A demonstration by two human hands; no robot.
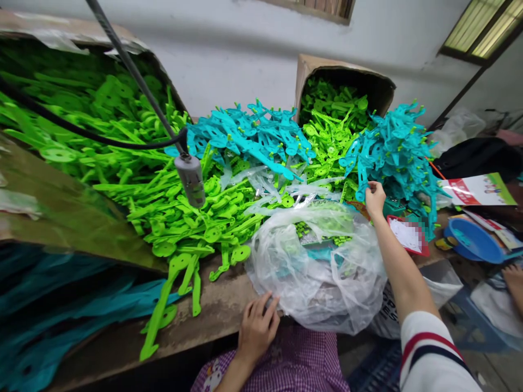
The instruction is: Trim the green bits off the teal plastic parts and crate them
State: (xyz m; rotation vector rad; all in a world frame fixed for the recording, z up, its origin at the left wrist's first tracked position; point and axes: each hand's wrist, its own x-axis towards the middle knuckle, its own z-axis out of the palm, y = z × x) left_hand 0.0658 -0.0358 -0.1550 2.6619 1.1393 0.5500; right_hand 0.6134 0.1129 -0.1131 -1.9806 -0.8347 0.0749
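Note:
My right hand [375, 200] reaches forward, its thumb and fingertips closed at the lower end of a blue plastic part [362, 177]. That part hangs at the near left side of a tall heap of blue plastic parts [402, 147] with small green tips. My left hand [258, 326] rests at the table's front edge, fingers slightly bent and apart, beside the clear plastic bag [281, 261]. Inside the bag's open mouth lie small green pieces [343, 239] and some small grey pieces [311, 237]. Nothing shows in the left hand.
Long green plastic parts [192, 212] spill from a large left carton [134, 239]. Another carton [301, 76] stands behind. A grey cylindrical tool [190, 179] hangs on a cable over the heap. At right are a red-framed tray [408, 234], a blue basin [469, 239] and a person's hand [514, 279].

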